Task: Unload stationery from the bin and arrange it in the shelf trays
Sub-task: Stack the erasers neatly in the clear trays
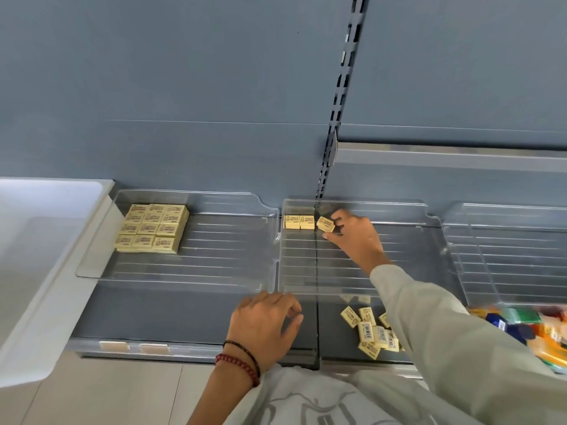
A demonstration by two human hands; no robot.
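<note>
My right hand (352,234) pinches a light, stiff eraser (325,224) by its edges at the back of the middle tray (306,271), beside two others (299,222); my left hand (264,320) rests loosely curled, empty, at the tray's front.

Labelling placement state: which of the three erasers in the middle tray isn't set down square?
The rightmost eraser, skewed and pinched by the right hand. The other two erasers sit square, side by side, to its left.

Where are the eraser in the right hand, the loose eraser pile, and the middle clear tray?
held eraser (325,224): head view, centre of printed top face
loose eraser pile (367,331): head view, barcoded eraser mid-pile
middle clear tray (302,265): head view, bare ribbed floor
</note>
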